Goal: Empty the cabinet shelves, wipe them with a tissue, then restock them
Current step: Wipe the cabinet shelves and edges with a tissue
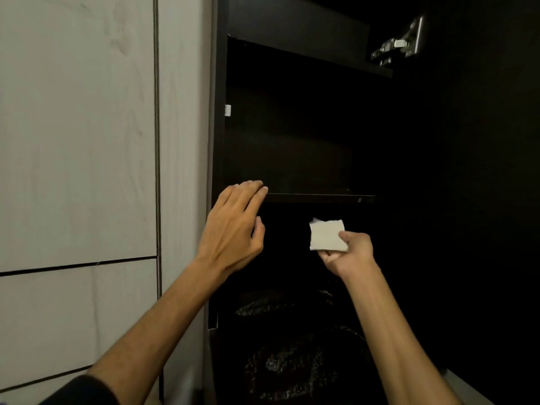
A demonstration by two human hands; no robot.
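Note:
The dark cabinet stands open in front of me. Its middle shelf (321, 197) shows as a thin front edge, with a higher shelf (306, 57) above; both look bare, though the interior is very dark. My left hand (233, 226) reaches to the left end of the middle shelf, fingers straight and fingertips touching its front edge. My right hand (350, 252) is lower and to the right, pinching a folded white tissue (325, 235) between thumb and fingers, just below the shelf edge.
A pale wood-grain panel (79, 141) fills the left side beside the cabinet frame (217, 112). A metal door hinge (400, 42) sits at the upper right. Dark, faintly glinting items (286, 363) lie in the lower compartment, too dim to identify.

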